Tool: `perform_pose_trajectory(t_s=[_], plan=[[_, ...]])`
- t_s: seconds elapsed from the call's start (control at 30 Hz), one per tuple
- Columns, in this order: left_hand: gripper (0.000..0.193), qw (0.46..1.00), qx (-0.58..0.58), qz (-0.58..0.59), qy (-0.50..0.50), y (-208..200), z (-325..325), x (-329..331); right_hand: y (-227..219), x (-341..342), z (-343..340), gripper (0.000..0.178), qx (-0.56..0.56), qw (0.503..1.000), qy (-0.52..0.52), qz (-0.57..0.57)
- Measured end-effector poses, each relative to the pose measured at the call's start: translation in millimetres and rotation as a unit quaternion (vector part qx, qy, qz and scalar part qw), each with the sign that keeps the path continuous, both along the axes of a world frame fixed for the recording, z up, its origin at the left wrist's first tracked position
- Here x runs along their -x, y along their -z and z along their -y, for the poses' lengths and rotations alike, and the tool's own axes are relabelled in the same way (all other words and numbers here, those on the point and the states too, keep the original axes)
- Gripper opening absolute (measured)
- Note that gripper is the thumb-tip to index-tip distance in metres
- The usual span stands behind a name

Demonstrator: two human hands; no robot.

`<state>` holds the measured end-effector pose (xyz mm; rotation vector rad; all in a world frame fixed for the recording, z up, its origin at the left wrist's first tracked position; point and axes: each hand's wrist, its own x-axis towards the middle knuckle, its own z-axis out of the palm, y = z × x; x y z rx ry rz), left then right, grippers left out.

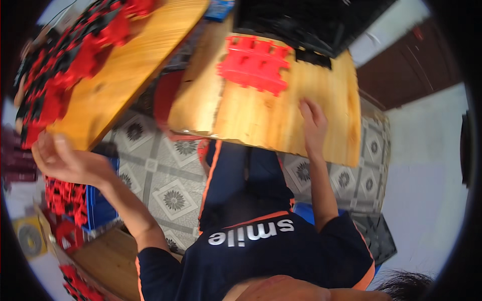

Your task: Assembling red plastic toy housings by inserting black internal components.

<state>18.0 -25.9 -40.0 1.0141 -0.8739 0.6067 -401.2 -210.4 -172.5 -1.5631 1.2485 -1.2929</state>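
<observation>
My left hand [68, 160] is out at the near corner of the left wooden table, its thumb and fingers loosely apart and a little blurred. Right beside it is the end of a long pile of red and black plastic pieces [75, 67]; whether the fingertips touch it I cannot tell. My right hand [314, 120] is over the right part of the wooden board in front of me, fingers loosely bent and nothing seen in them. Beyond it to the left, a flat red plastic panel [254, 64] with notched edges and slots lies on the board.
The wooden board [271, 130] in front of me carries a large black object [301, 22] at its far side and a small black notched piece [314, 58]. A blue crate [103, 208] and red pieces [65, 200] are below my left hand. A gap separates the left table [120, 75] from the board.
</observation>
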Motion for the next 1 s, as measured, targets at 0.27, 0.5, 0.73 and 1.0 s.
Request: perform_pose_trajectory(t_s=[0.27,0.5,0.73,1.0], plan=[[0.058,0.855,-0.388,0.306,0.156,126.3,203.9,235.5,43.0,-11.4,71.0,0.027,0.007,0.991,-0.116,0.061],[0.080,0.826,-0.452,0.309,0.138,95.0,189.2,279.2,-1.2,75.7,8.7,0.016,0.217,0.959,-0.042,-0.174],[0.103,0.577,-0.290,-0.438,0.626,102.8,145.6,309.7,-57.9,68.6,85.7,0.033,0.170,0.970,-0.173,0.002],[0.095,0.541,-0.263,-0.490,0.631,127.5,90.2,271.0,-4.1,48.4,218.2,0.048,0.126,0.893,0.115,-0.417]])
